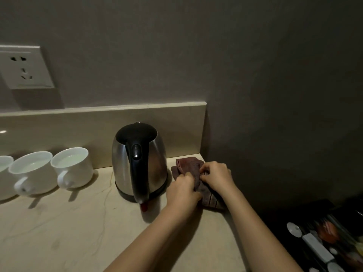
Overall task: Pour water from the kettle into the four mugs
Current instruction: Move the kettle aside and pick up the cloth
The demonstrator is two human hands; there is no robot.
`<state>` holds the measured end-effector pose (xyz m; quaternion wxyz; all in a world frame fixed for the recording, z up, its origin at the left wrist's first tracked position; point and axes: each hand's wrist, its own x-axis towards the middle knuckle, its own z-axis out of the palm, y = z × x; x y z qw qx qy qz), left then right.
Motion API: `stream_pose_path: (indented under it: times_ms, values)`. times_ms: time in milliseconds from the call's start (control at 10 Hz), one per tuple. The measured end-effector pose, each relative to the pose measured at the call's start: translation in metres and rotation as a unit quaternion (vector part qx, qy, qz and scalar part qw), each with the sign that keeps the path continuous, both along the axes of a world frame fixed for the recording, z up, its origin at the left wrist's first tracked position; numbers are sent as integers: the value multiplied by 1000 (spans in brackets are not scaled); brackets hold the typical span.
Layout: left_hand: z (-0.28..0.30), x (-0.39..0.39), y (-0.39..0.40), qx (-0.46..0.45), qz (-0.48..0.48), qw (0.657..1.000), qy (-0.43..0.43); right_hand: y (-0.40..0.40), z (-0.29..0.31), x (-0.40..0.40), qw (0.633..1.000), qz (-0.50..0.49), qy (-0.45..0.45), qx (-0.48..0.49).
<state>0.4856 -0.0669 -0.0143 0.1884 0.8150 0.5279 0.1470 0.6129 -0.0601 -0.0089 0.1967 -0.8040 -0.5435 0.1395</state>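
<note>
A steel kettle with a black lid and handle stands upright on the beige counter, handle toward me. To its left stand three white mugs in a row: one nearest the kettle, one beside it, and one cut off by the frame edge. The two full-view mugs hold water. Right of the kettle lies a dark brown cloth at the counter's corner. My left hand and my right hand both pinch this cloth.
A white wall socket sits on the wall at upper left, above a low backsplash. Past the counter's right edge, lower down, is a dark tray with several small items. The wall closes the right side.
</note>
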Motion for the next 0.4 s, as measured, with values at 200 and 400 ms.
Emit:
stream_pose_path:
  times_ms: [200,400]
  values:
    - [3,11,26,30,31,998,34,37,4,5,1000,7,-1,12]
    - [9,9,28,60,29,997,28,50,12,5,999,13,37,-7]
